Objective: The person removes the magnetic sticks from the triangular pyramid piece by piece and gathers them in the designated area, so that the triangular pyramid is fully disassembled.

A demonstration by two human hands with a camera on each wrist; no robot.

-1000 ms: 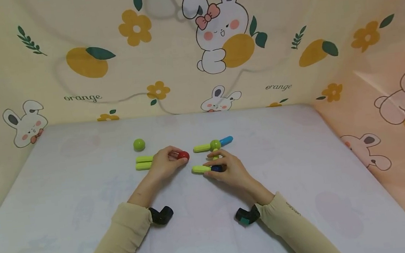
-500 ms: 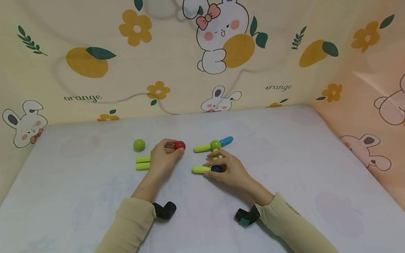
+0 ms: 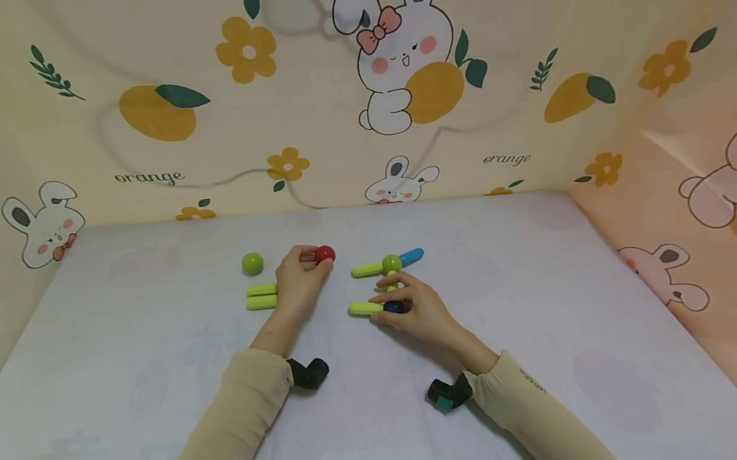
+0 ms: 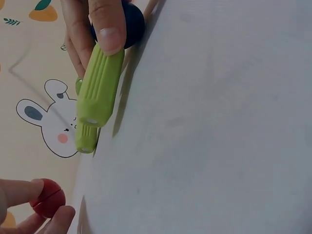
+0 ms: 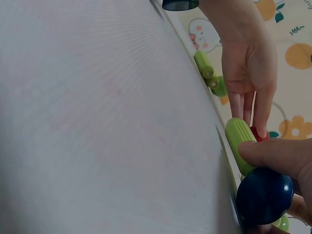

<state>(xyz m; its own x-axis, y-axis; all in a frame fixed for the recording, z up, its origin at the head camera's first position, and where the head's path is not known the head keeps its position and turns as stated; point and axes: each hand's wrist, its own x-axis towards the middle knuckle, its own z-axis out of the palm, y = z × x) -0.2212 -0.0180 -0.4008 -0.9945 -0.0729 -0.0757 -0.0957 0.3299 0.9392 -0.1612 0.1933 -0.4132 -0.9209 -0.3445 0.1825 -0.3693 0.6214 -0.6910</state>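
- The left hand (image 3: 298,279) pinched a red ball (image 3: 325,254) between thumb and fingertips, just above the white table (image 3: 158,398).
- That red ball sat left of the landmark cluster, a green ball (image 3: 392,263) joined to a green stick (image 3: 367,269) and a blue stick (image 3: 412,256).
- The right hand (image 3: 419,312) grasped a dark blue ball (image 3: 394,307) stuck to a green rod (image 3: 365,307), thumb pressed on the joint; both lay on the table just nearer the person than the cluster.
- Two green rods (image 3: 261,296) lay side by side left of the cluster, partly under the left hand.
- A loose green ball (image 3: 252,263) rested farther left, apart from everything.
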